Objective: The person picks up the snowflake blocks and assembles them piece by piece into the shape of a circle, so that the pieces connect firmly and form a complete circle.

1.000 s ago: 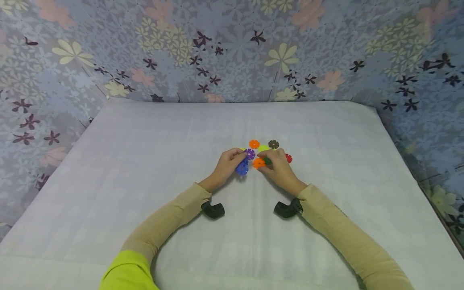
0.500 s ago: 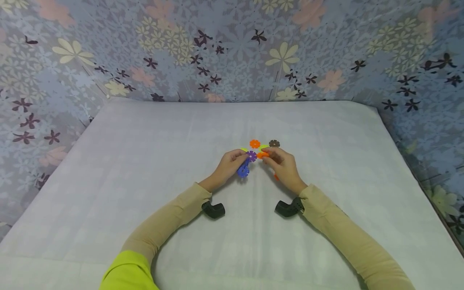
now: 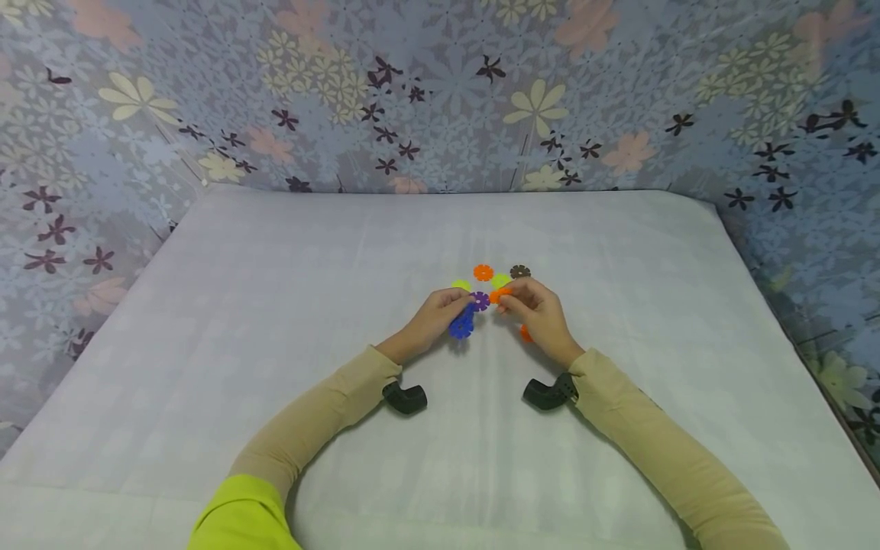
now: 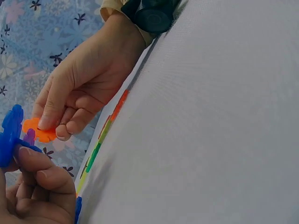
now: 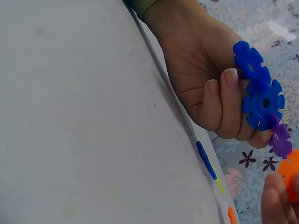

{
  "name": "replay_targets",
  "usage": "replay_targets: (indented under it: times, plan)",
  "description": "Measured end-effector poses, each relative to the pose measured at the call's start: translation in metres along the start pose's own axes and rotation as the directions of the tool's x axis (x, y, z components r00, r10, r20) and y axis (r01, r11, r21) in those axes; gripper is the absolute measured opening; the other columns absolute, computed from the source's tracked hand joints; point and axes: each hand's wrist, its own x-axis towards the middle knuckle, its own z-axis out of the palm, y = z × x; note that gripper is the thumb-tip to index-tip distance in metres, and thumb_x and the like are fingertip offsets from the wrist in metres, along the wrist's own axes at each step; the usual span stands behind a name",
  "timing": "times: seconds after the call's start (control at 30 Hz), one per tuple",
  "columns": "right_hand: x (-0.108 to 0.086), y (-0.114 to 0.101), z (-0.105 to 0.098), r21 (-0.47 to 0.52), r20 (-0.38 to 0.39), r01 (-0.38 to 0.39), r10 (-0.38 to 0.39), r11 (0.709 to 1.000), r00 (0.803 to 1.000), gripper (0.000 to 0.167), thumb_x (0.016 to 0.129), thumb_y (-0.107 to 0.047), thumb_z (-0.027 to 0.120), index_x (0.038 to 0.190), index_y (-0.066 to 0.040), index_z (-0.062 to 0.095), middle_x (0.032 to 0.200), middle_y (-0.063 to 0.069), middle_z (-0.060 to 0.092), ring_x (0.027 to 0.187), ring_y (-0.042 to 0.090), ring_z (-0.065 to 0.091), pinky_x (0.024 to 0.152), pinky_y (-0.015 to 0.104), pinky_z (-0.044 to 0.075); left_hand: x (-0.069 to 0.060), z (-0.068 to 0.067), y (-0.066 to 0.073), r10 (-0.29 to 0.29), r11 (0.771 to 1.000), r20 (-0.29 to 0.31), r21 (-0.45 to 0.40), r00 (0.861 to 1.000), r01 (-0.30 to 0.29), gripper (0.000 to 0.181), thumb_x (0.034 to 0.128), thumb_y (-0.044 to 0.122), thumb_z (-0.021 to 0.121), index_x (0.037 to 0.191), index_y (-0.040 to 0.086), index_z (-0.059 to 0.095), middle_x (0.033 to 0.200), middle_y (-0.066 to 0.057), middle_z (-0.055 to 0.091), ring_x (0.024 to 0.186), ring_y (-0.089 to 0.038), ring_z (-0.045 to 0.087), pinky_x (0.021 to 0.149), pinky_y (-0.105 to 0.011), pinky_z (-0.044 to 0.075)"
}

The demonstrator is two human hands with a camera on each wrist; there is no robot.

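Your left hand (image 3: 438,315) grips a short chain of 2 joined blue discs (image 5: 264,103), the fingers curled in behind them and 1 disc sticking out on the near side of the fingertips. At the far end of that chain a purple disc (image 5: 281,141) juts past your left fingertips towards the right hand (image 3: 541,313). That right hand pinches an orange disc (image 3: 496,296) between thumb and fingers, its rim facing the purple disc; the 2 are close, but you cannot tell whether they touch. Just beyond your left hand lies a lime disc (image 3: 461,285). Beyond the gap between your hands is a loose orange disc (image 3: 483,272), and just past your right fingertips come a 2nd lime disc (image 3: 501,280) and a brown disc (image 3: 520,271). A red-orange disc (image 3: 525,333) lies partly hidden on the near side of your right hand. The left wrist view also shows a green disc (image 4: 93,157) edge-on, below your right hand. All these loose discs lie on the white cloth (image 3: 275,275). Behind each hand, at the cuff of its beige sleeve (image 3: 323,405), sits a black fitting (image 3: 406,399). Well beyond both hands stands the floral backdrop (image 3: 440,137).
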Motion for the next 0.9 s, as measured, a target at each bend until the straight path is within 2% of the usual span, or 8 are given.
replay_targets:
  times: [0.17,0.3,0.4,0.57,0.77,0.83,0.9]
  plan:
    - [0.0,0.004,0.0,0.024,0.015,0.037,-0.038,0.999,0.999,0.01,0.084,0.016,0.049,0.093,0.015,0.047,0.083,0.034,0.053,0.07,0.036,0.054,0.066,0.03,0.047,0.006,-0.003,-0.012,-0.018,0.999,0.0,-0.028,1.0,0.018,0.023,0.0962,0.004,0.038,0.08,-0.008,0.047,0.057,0.0,0.05,0.049,-0.007,0.047,0.05,-0.02,0.041]
    - [0.001,0.017,-0.003,0.063,0.048,0.046,-0.049,0.997,0.998,0.009,0.084,0.015,0.05,0.092,0.013,0.049,0.085,0.032,0.055,0.071,0.035,0.056,0.067,0.033,0.048,0.012,-0.006,-0.023,-0.024,0.999,-0.006,-0.039,1.0,0.024,0.024,0.0963,0.006,0.039,0.082,-0.01,0.048,0.057,0.0,0.05,0.048,-0.008,0.047,0.05,-0.02,0.041]
    - [0.002,0.026,-0.006,0.07,0.065,0.009,-0.013,0.998,0.998,0.008,0.084,0.012,0.052,0.092,0.012,0.051,0.087,0.026,0.058,0.073,0.031,0.059,0.069,0.035,0.048,0.013,-0.006,-0.026,-0.021,0.999,-0.016,-0.036,1.0,0.021,0.024,0.096,0.008,0.041,0.08,-0.008,0.05,0.056,-0.001,0.051,0.048,-0.008,0.047,0.049,-0.02,0.04]
    - [0.001,0.027,-0.006,0.057,0.046,-0.058,0.056,0.997,0.997,0.01,0.084,0.005,0.057,0.091,0.011,0.056,0.087,0.019,0.062,0.075,0.019,0.062,0.07,0.032,0.048,0.012,-0.006,-0.028,0.004,0.999,-0.013,-0.032,1.0,-0.005,0.023,0.0957,0.009,0.042,0.08,-0.004,0.051,0.057,-0.002,0.05,0.048,-0.009,0.046,0.049,-0.021,0.04]
    - [0.001,0.027,-0.005,0.057,0.057,-0.073,0.07,0.996,0.996,0.009,0.083,0.005,0.058,0.089,0.012,0.059,0.084,0.019,0.063,0.075,0.017,0.062,0.069,0.031,0.048,0.01,-0.006,-0.028,0.039,0.999,0.021,-0.023,0.999,-0.038,0.022,0.0958,0.007,0.04,0.081,-0.005,0.05,0.057,-0.002,0.047,0.047,-0.009,0.045,0.047,-0.021,0.039]
    - [0.001,0.028,-0.004,0.044,0.043,-0.068,0.066,0.997,0.997,0.01,0.082,0.004,0.06,0.089,0.012,0.061,0.084,0.018,0.063,0.074,0.017,0.062,0.069,0.031,0.049,0.01,-0.006,-0.028,0.034,0.999,-0.006,-0.026,0.999,-0.034,0.021,0.095,0.007,0.041,0.079,-0.002,0.051,0.055,0.0,0.044,0.046,-0.008,0.042,0.046,-0.02,0.036]
    - [0.001,0.028,0.0,-0.008,0.026,-0.063,0.063,0.998,0.998,0.014,0.082,-0.001,0.063,0.091,0.01,0.062,0.087,0.014,0.063,0.076,0.016,0.061,0.069,0.029,0.048,0.011,-0.005,-0.027,0.023,0.998,-0.061,-0.064,0.998,-0.027,0.021,0.0933,0.007,0.043,0.075,0.001,0.051,0.056,0.0,0.042,0.047,-0.007,0.04,0.046,-0.019,0.034]
